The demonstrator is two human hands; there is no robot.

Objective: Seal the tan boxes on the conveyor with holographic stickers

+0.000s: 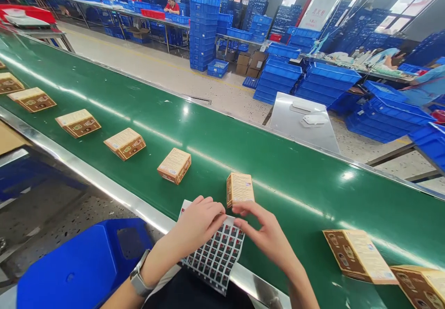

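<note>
A sheet of small dark-and-red square stickers [222, 251] lies at the conveyor's near edge, bending down towards my lap. My left hand [201, 221] is closed over its upper part, with the fingers near its top edge. My right hand [262, 230] is at the sheet's upper right corner, thumb and forefinger apart and curved. Its fingertips reach the lower side of a small brown-and-cream carton [241, 188]; whether they touch it I cannot tell. I make out no sticker on the fingertips. A watch sits on my left wrist.
Several more cartons stand along the green conveyor belt [278, 160], one nearby [174, 165] on the left and another [358, 255] on the right. A blue plastic stool [69, 262] is at lower left. Beyond the belt are a metal table [302, 130], stacked blue crates [203, 30] and seated people.
</note>
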